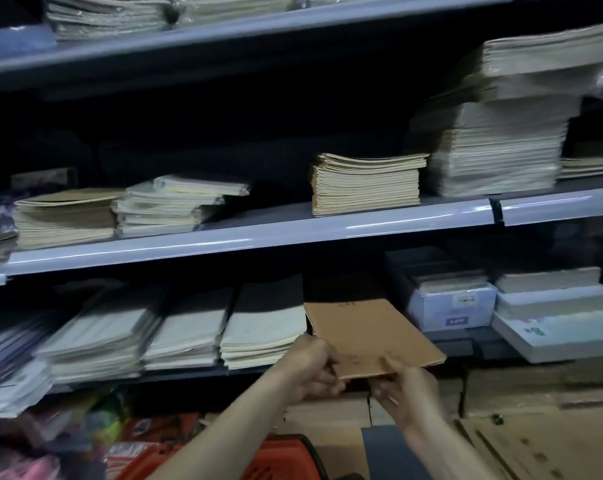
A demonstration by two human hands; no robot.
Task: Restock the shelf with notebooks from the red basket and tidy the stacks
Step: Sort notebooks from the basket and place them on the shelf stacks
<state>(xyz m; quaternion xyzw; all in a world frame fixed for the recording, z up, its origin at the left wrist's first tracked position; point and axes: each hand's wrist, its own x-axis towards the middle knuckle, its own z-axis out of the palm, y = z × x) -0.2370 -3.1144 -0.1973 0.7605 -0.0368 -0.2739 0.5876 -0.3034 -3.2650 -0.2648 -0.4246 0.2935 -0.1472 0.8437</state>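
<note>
A brown kraft-cover notebook [369, 332] lies partly inside the lower shelf, in the gap right of a pale notebook stack [263, 327]. Both hands hold its near edge: my left hand [310, 367] grips the left corner, my right hand [409, 389] pinches the right part of that edge. The red basket [279, 459] sits at the bottom centre, below my left forearm; its contents are hidden. On the middle shelf stand a short brown-spined stack [365, 183] and a tall leaning stack [497, 147].
More pale notebook stacks [189, 329] fill the lower shelf's left side. White boxes [452, 304] sit to the right of the gap. The middle shelf rail [258, 237] runs across above my hands. Flattened cardboard [535, 448] lies at lower right; colourful packets [68, 434] at lower left.
</note>
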